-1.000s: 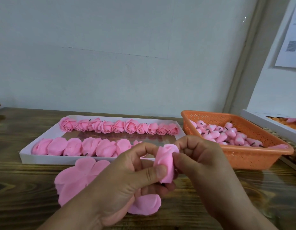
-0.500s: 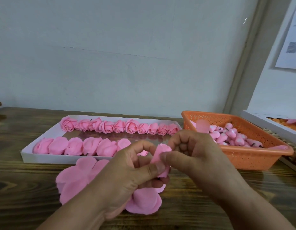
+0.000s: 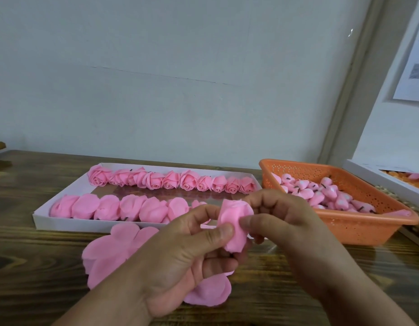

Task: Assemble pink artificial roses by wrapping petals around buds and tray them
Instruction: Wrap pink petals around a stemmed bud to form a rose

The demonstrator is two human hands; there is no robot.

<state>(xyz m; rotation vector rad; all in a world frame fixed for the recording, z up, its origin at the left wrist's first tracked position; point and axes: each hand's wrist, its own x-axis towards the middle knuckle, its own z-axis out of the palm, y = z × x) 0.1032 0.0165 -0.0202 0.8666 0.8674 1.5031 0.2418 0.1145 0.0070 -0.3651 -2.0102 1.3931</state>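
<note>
Rose [image 3: 235, 225] upright in both hands, slightly tilted

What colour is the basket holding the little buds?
Orange, with small perforated holes; the basket shows in the head view.

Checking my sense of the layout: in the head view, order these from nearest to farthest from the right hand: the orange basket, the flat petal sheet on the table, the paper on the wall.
From the right hand:
1. Orange basket, just to its right.
2. Flat petal sheet, lower left, past the left hand.
3. Paper on the wall, high at far right.
</note>
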